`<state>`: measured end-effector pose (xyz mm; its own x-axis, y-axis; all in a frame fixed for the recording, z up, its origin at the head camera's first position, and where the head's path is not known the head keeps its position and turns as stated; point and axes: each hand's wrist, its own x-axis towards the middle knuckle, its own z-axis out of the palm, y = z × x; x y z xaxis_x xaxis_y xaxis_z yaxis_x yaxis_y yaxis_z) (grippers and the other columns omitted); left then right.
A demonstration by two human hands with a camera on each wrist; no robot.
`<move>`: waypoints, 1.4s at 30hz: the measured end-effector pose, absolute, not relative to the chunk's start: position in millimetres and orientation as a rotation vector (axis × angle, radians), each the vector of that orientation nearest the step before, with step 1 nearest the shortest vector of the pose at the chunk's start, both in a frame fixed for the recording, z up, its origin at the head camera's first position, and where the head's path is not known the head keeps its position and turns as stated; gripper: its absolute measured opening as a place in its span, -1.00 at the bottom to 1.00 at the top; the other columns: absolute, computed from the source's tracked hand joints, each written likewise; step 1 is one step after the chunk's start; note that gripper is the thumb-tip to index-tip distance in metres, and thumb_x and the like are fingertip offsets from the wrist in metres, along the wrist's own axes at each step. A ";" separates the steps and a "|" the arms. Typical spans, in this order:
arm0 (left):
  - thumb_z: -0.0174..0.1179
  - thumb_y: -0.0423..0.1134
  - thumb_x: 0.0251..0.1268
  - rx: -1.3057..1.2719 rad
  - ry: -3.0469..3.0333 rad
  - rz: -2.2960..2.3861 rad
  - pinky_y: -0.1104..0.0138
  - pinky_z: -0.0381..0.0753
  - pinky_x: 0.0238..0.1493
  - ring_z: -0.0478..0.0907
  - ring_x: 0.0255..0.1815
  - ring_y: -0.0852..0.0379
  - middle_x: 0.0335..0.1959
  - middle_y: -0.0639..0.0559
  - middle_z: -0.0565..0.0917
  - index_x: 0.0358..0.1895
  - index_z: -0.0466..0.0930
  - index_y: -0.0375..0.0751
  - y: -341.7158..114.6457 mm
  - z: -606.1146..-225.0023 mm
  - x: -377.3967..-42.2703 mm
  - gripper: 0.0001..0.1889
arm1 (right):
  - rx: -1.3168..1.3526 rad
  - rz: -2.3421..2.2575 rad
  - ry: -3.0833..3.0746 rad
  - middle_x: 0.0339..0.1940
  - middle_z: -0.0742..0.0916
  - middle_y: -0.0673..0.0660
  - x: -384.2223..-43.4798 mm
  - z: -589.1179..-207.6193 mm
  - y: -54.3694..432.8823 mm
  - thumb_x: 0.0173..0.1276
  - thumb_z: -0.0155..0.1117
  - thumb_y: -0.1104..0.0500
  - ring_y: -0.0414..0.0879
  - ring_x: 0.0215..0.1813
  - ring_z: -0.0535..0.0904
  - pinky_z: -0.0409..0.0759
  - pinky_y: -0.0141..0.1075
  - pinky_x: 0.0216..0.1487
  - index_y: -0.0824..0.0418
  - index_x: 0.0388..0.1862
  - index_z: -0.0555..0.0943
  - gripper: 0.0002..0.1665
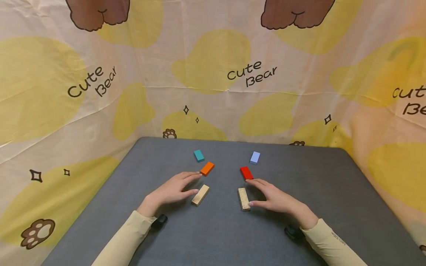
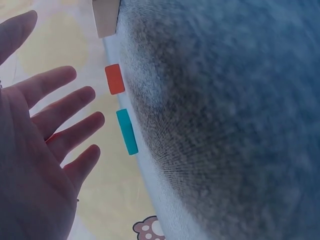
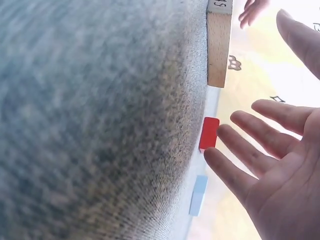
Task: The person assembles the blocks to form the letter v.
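Note:
My left hand point(image 1: 178, 188) hovers over the table with fingers spread, thumb beside a plain wooden block point(image 1: 200, 195) and fingertips close to an orange block point(image 1: 207, 169). Nothing is held in its palm, as the left wrist view shows. On the other side my right hand point(image 1: 274, 197) is likewise spread and holds nothing. Its thumb tip overlaps the edge of a second wooden block point(image 1: 244, 199) in the head view, while its fingertips are near a red block point(image 1: 246, 173). Dark marks show on the end of that wooden block point(image 3: 218, 45) in the right wrist view.
Farther back lie a teal block point(image 1: 199, 156) on the left and a light blue block point(image 1: 254, 158) on the right. The grey table point(image 1: 219, 236) is bordered by a patterned cloth point(image 1: 206, 74) at the back and sides. Dark wrist devices point(image 1: 159, 221) sit at both cuffs.

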<state>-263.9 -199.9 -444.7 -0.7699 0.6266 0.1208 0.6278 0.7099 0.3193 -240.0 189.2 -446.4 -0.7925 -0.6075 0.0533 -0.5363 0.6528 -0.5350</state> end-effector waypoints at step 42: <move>0.20 0.20 0.19 -1.183 -2.892 -0.926 0.05 0.28 0.33 0.30 0.37 0.12 0.33 0.22 0.40 0.36 0.35 -0.02 -186.7 -445.7 -272.0 -0.30 | -1.051 -0.888 2.651 0.23 0.56 0.07 -253.1 -457.3 181.8 0.06 0.43 -0.22 0.00 0.19 0.48 0.47 -0.06 0.18 0.15 0.29 0.44 -0.13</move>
